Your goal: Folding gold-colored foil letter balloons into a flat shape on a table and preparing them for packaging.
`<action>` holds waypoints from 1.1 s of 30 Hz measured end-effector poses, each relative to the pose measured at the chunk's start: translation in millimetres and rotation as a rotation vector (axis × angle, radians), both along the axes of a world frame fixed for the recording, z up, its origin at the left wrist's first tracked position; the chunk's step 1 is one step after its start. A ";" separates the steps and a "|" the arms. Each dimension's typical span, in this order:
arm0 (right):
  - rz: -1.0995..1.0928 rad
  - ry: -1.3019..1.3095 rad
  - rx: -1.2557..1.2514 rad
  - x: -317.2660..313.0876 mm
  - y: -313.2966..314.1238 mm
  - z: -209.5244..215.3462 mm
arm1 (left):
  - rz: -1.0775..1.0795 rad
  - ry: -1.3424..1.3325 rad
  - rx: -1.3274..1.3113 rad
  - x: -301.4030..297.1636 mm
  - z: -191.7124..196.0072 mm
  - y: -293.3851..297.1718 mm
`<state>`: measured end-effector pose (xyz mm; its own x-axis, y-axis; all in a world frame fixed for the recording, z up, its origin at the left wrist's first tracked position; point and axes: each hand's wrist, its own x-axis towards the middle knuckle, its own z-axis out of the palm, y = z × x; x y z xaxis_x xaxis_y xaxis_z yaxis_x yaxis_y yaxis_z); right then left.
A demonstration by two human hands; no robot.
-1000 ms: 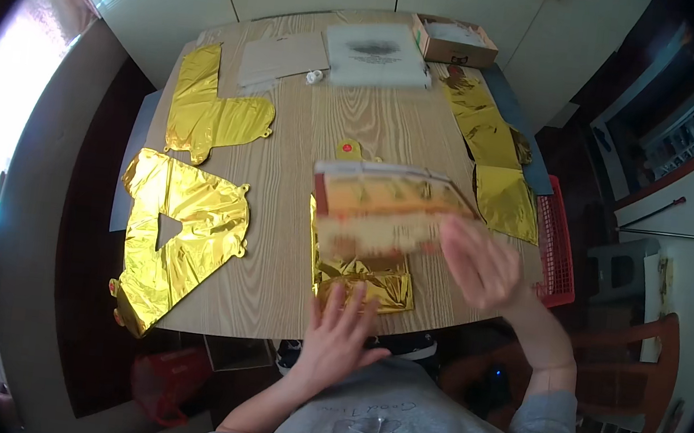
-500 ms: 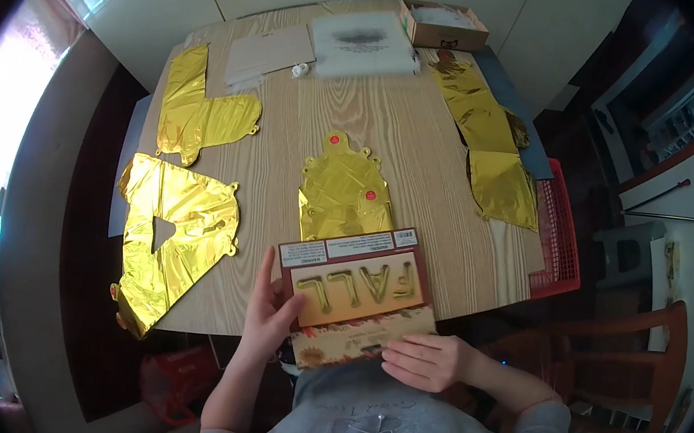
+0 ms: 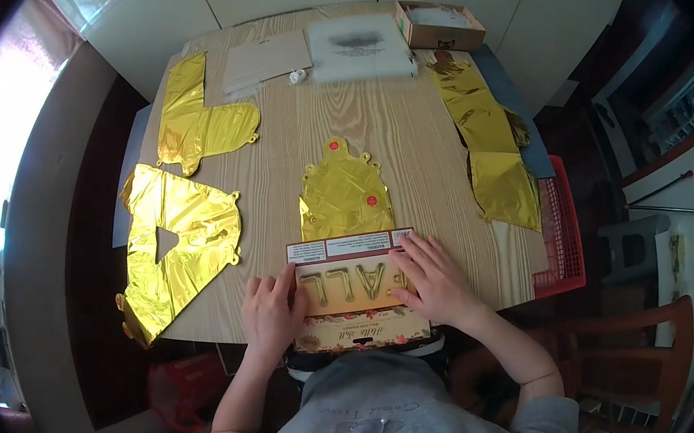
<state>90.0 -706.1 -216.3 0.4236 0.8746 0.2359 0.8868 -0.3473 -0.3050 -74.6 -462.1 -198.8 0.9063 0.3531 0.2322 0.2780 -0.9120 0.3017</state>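
Observation:
A flat cardboard package [image 3: 361,319] lies at the table's near edge, printed with gold balloon letters and autumn leaves. Its print is upside down to me. At its left edge is my left hand [image 3: 274,310], fingers bent and thumb close to the forefinger, gripping the edge. My right hand [image 3: 437,285] rests over the package's upper right part, fingers apart and stretched out. Just beyond the package a folded gold foil balloon [image 3: 346,187] with red round stickers lies flat, its near end hidden under the package.
Deflated gold foil balloons lie at the left, an L-shaped one [image 3: 192,124] and one with a hole [image 3: 201,235]. A long folded one [image 3: 482,138] lies right. Behind are a grey sheet [image 3: 266,64], a clear plastic bag [image 3: 356,48], white ribbon [image 3: 297,77] and an open carton [image 3: 442,36].
The package has come down flatter at the table's edge. My right hand has moved up from its lower flap to its upper right. My left fingers have curled.

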 end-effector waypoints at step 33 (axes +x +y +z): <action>0.092 0.018 0.083 64.1 62.2 -2.2 | -0.396 0.163 0.014 30.7 -1.2 -35.8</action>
